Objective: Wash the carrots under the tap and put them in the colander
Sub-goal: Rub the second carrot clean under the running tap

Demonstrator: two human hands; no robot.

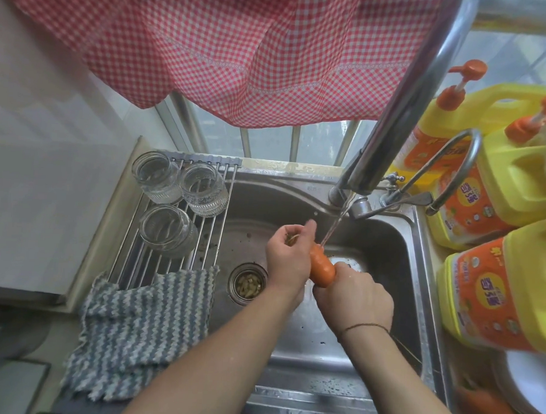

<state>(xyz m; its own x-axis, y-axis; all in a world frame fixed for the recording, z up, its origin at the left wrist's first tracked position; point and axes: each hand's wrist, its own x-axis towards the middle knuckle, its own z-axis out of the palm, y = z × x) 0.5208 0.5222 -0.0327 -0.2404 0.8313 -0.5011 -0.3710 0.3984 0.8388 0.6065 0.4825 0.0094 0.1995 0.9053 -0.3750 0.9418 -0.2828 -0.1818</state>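
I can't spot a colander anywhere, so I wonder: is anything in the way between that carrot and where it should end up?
Cannot tell: no colander is plainly visible here. The carrot is held by the left hand and right hand under the tap's stream, over the sink. A white rim at lower right is too cropped to identify.

I can see printed labels on the 3 yellow detergent bottles (493, 288), but their characters are too blurred to read.

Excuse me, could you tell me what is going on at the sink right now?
A person is rinsing a carrot under the running tap over the steel sink. The right hand grips its lower end, and the left hand holds it from the side. No colander can be made out.
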